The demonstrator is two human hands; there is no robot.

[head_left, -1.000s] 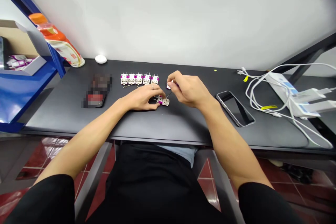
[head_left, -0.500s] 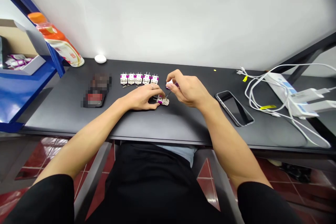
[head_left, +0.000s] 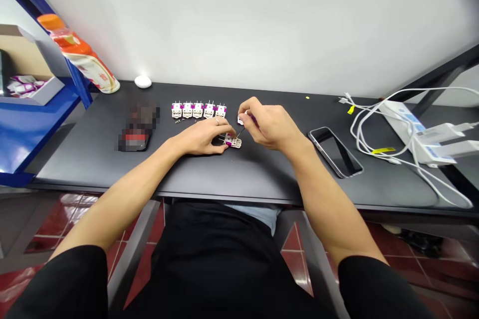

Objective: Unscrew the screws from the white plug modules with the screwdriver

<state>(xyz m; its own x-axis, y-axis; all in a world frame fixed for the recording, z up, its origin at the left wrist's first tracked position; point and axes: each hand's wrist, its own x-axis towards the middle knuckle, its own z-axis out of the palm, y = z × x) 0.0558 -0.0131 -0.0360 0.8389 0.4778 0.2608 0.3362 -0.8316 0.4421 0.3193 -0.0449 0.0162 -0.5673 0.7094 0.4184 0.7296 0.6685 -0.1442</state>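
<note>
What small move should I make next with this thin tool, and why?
Probably a gentle turn of the thin tool with your right hand: its tip appears to reach the white-and-purple module, and your left hand holds that piece at the table.

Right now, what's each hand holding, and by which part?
Left hand: purple-and-white plug, by its purple end. Right hand: thin-shafted tool, by its upper end.

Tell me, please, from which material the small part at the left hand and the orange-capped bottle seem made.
Small white-and-purple part: probably hard plastic, judging by its moulded-looking shape; finish too small to judge.

Bottle: likely smooth, glossy plastic, since its orange shoulder catches light.
</note>
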